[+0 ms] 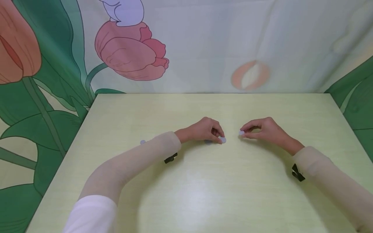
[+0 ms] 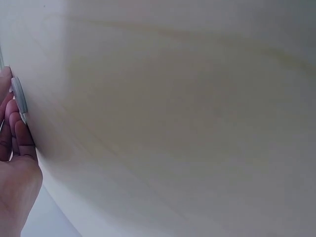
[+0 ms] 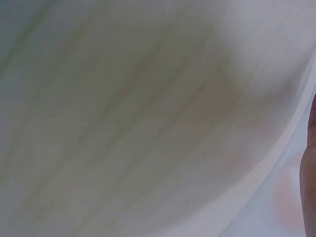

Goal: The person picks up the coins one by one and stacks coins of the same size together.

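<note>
Between the thumb and fingertips of my left hand (image 1: 208,130) is a small pale bluish disc (image 1: 222,139), pinched low over the table. The left wrist view shows that disc edge-on (image 2: 19,96) at the fingertips, with the other fingers curled behind. A second disc (image 1: 208,141) lies just below the left hand, partly covered by it. Across a short gap, my right hand (image 1: 263,130) pinches another pale disc (image 1: 241,132) between thumb and forefinger. Only a strip of the right hand (image 3: 308,173) enters the right wrist view; its disc is out of sight there.
One more pale disc (image 1: 142,141) lies beside the left sleeve (image 1: 145,155), partly hidden by it. Everything rests on a light wooden table (image 1: 186,187). Behind its far edge hangs a cloth (image 1: 198,45) printed with flowers and leaves. Dark straps (image 1: 298,173) show under both forearms.
</note>
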Demonstrator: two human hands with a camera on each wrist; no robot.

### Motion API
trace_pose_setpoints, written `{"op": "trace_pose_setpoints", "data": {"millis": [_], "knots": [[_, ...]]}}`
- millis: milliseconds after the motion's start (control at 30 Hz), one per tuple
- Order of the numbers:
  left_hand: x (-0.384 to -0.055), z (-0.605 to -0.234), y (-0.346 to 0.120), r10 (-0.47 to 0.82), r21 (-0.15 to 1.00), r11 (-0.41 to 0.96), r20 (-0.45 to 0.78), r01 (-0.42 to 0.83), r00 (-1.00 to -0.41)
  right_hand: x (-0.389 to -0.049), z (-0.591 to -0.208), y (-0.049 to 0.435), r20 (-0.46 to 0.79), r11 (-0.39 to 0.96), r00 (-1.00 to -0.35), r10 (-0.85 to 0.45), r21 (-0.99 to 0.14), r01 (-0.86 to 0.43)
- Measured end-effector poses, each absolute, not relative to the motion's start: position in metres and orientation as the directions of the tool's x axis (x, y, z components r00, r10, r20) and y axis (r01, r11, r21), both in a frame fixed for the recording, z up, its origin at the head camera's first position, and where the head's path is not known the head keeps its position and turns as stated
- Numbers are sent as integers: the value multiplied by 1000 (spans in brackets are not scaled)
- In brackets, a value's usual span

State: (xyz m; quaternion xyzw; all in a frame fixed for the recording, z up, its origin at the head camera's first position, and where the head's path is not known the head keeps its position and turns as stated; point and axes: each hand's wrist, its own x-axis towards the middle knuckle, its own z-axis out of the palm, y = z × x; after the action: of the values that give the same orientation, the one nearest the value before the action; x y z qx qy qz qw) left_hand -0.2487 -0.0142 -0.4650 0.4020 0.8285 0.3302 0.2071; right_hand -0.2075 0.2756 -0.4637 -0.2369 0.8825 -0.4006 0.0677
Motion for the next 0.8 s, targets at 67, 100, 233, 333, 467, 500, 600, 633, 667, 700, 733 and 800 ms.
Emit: {"op": "trace_pose_setpoints", "data": {"millis": [67,100,233,333,467,500,600,633,667,700,733,800], "knots": [[-249,-465,-14,804,713,460,-82,529,-589,-207,-464,273,61,562,-874,-482,-743,-362],[-249,-464,-13,805,715,460,-85,527,-587,-207,-464,272,56,560,-871,-488,-746,-361],[-249,-464,-13,807,718,461,-96,521,-583,-207,-466,266,46,549,-852,-521,-746,-376],[-249,-465,-14,810,714,465,-103,523,-578,-207,-469,260,53,535,-835,-548,-745,-399],[-250,-464,-17,818,714,458,-103,530,-566,-209,-472,253,59,526,-814,-578,-735,-428],[-250,-464,-17,821,713,454,-102,534,-562,-209,-472,251,63,526,-809,-585,-730,-437],[-251,-464,-18,830,709,446,-98,547,-550,-208,-471,246,60,523,-795,-603,-723,-451],[-251,-464,-18,832,707,445,-99,550,-546,-208,-471,244,62,522,-791,-609,-719,-458],[-251,-464,-18,834,706,443,-98,552,-544,-208,-471,243,66,519,-787,-613,-717,-465],[-251,-464,-18,835,707,439,-94,555,-542,-208,-471,242,72,519,-784,-617,-711,-474],[-251,-464,-18,836,708,436,-90,556,-541,-208,-471,241,77,520,-780,-621,-705,-483],[-251,-465,-18,840,711,427,-83,559,-536,-207,-473,241,80,525,-777,-624,-694,-493]]}}
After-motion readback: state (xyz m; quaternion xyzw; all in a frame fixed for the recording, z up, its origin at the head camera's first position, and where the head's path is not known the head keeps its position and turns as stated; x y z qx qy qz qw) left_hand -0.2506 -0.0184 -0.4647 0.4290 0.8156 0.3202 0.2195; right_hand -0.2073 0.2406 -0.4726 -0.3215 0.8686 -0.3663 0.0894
